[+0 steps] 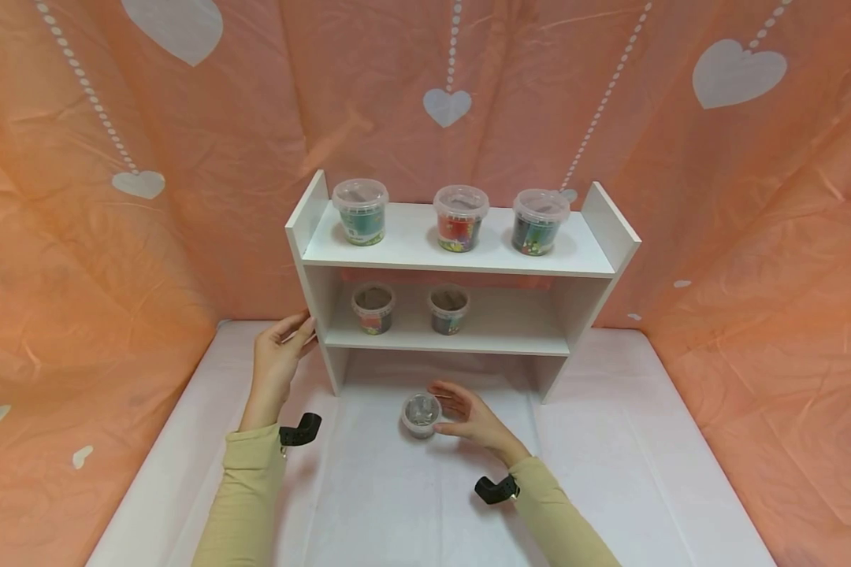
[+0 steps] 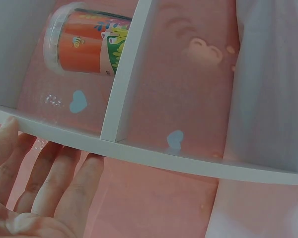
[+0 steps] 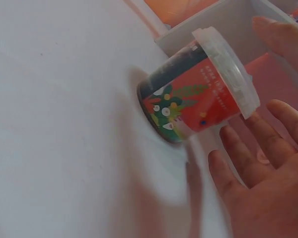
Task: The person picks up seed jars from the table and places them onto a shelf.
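A white two-tier shelf unit (image 1: 447, 346) stands on the table. My left hand (image 1: 278, 358) is at its left side panel (image 2: 169, 161); in the left wrist view the thumb lies at the panel's front edge and the fairly straight fingers reach along its outer side. My right hand (image 1: 471, 421) is beside a small lidded plastic tub (image 1: 421, 415) on the table before the shelf. In the right wrist view this tub (image 3: 188, 94) has a red and dark printed label and a clear lid, and the right hand's fingers (image 3: 248, 153) are spread near the lid, not wrapped round it.
On the top shelf stand a green tub (image 1: 362, 213), a red tub (image 1: 461, 219) and a dark green tub (image 1: 539, 222). The lower shelf holds two tubs, one on the left (image 1: 373, 309) and one at the middle (image 1: 448, 309). An orange curtain with hearts (image 1: 390, 94) hangs behind.
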